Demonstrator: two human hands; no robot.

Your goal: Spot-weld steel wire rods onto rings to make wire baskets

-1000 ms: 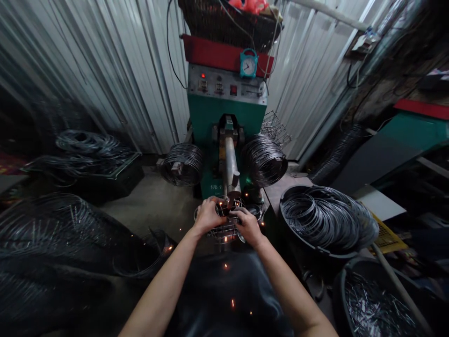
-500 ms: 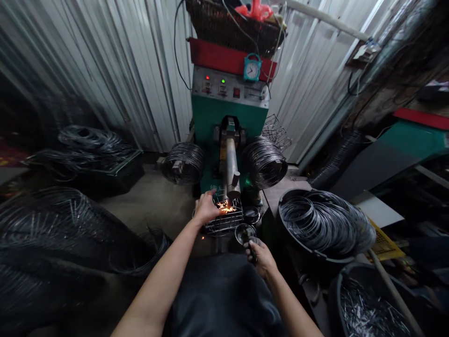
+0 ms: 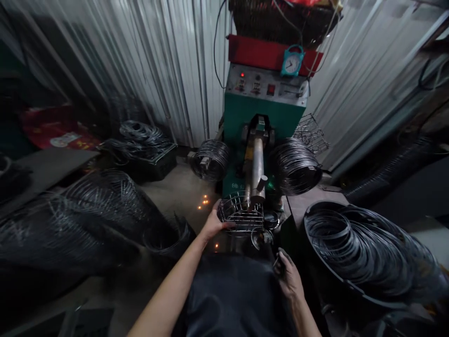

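My left hand (image 3: 214, 220) grips the left rim of a small wire basket (image 3: 242, 214), which sits under the metal arm (image 3: 257, 168) of a green welding machine (image 3: 263, 114). My right hand (image 3: 289, 276) is lower, by my lap, fingers curled around a thin handle that leads toward a small round metal dish (image 3: 261, 236). A few sparks glow on the floor left of the basket. Two wire coils (image 3: 296, 164) hang on either side of the machine's arm.
A black tub of wire rings (image 3: 354, 248) stands at the right. Heaps of wire (image 3: 87, 206) lie at the left, with more coils on a crate (image 3: 142, 140). Corrugated metal walls stand behind. A teal clock (image 3: 292, 61) sits on the machine.
My view has swung left. The sparking at the basket has died down to a few embers on the floor. My right hand has dropped lower and further right; my left hand stays on the basket.
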